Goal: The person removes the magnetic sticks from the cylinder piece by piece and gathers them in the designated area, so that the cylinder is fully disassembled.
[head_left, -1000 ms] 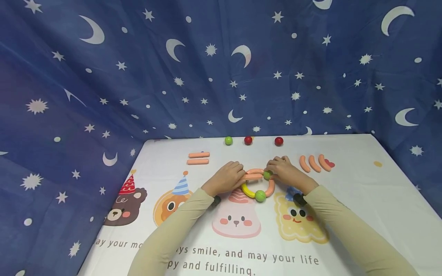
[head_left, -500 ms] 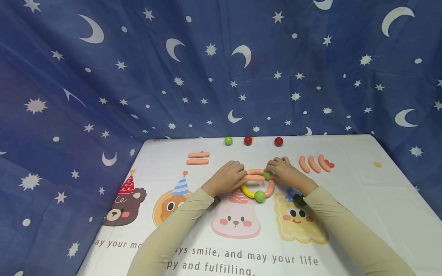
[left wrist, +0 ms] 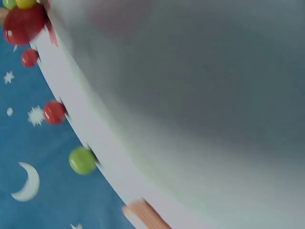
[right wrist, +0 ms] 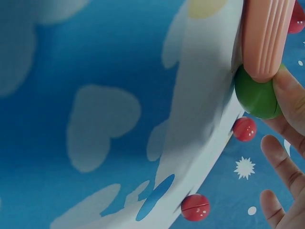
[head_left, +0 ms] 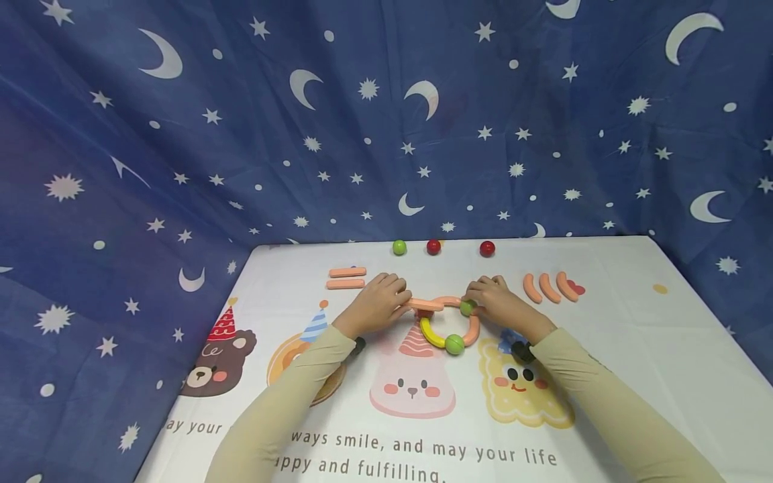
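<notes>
Head view: left hand (head_left: pixel 374 303) pinches the straight stick (head_left: pixel 426 305) by the red ball (head_left: pixel 425 314), beyond the yellow stick (head_left: pixel 432 333); right hand (head_left: pixel 502 306) pinches a green ball (head_left: pixel 468 307), beyond and right of yellow; likely joining step, next needs stick end aligned to red ball.

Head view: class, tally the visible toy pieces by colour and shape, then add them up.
Green balls: 3
Red balls: 3
Straight peach sticks: 3
Curved peach sticks: 5
Curved yellow stick: 1
Total: 15
</notes>
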The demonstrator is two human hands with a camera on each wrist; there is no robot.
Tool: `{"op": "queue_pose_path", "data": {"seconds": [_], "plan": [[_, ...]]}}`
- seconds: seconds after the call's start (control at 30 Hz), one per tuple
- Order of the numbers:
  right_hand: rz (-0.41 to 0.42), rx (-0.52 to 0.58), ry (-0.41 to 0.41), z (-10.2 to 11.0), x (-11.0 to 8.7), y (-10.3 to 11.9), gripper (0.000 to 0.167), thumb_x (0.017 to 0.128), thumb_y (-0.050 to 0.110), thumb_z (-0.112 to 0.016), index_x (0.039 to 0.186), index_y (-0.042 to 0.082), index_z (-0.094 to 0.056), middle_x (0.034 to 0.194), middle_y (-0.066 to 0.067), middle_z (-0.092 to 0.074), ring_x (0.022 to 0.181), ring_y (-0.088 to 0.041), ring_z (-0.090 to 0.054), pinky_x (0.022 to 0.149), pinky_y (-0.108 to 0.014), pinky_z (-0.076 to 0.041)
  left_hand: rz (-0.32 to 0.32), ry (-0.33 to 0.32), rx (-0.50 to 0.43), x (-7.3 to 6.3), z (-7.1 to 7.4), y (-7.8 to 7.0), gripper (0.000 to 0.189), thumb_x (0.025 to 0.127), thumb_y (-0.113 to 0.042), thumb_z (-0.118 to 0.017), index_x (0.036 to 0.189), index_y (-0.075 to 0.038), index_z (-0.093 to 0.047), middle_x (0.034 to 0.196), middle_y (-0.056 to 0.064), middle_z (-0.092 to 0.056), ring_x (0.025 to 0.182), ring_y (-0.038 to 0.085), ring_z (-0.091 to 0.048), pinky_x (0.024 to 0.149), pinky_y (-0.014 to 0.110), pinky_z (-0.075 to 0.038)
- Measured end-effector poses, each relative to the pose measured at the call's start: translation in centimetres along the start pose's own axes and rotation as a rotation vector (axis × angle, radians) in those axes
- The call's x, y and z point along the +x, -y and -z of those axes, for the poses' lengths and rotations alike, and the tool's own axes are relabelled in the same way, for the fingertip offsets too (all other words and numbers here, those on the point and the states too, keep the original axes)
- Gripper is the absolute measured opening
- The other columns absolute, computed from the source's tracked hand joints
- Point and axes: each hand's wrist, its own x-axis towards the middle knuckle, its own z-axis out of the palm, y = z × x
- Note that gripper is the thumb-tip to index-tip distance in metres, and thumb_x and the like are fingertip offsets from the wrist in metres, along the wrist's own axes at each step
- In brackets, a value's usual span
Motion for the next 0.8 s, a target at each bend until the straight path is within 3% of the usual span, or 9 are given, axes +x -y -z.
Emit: {"op": "queue_pose_path", "data": {"seconds": [0.2,0.37,0.47,0.6,0.8], "plan": [[0.002,0.002,0.006,0.1,-0.1,0.1,0.025,0.072,0.016,-0.077,0.096,0.015,-0.07,0.095,0.001,-0.065,0.094,-0.02,-0.055,0.078,-0.04,-0.036,0.065,-0.017,-0.007,-2.4,0.3,1.9,0.014,0.092,-0.031,-0.058,0.087,-0.017,-0.059,0.088,-0.001,-0.054,0.085,0.017,-0.049,0.087,0.034,-0.041],[-0.001,0.009,0.009,0.1,-0.2,0.1,0.025,0.073,0.016,-0.077,0.097,0.015,-0.07,0.095,0.001,-0.064,0.095,-0.02,-0.054,0.078,-0.04,-0.035,0.126,0.002,-0.034,-4.4,0.7,3.5,0.014,0.091,-0.029,-0.059,0.087,-0.016,-0.059,0.09,0.001,-0.055,0.092,0.019,-0.053,0.097,0.036,-0.041],[-0.001,0.003,0.01,0.2,-0.1,0.1,0.025,0.073,0.017,-0.077,0.097,0.015,-0.07,0.095,0.0,-0.065,0.095,-0.021,-0.054,0.078,-0.04,-0.035,0.167,0.026,-0.049,-5.6,0.9,4.4,0.013,0.091,-0.026,-0.059,0.091,-0.014,-0.061,0.105,0.004,-0.06,0.102,0.022,-0.055,0.097,0.038,-0.041],[0.001,-0.002,0.006,0.2,-0.1,0.1,0.025,0.073,0.016,-0.077,0.097,0.014,-0.07,0.095,0.0,-0.064,0.095,-0.021,-0.055,0.078,-0.04,-0.035,0.172,0.026,-0.029,-7.1,0.8,5.7,0.012,0.091,-0.023,-0.061,0.095,-0.012,-0.064,0.12,0.006,-0.062,0.11,0.025,-0.056,0.091,0.04,-0.043],[-0.002,0.001,0.014,0.3,-0.1,0.1,0.024,0.074,0.017,-0.076,0.097,0.015,-0.07,0.095,0.0,-0.064,0.095,-0.021,-0.054,0.078,-0.04,-0.035,0.197,0.099,0.015,-8.5,0.9,6.8,0.014,0.09,-0.025,-0.061,0.09,-0.012,-0.064,0.105,0.006,-0.062,0.098,0.025,-0.057,0.086,0.04,-0.044]]}}
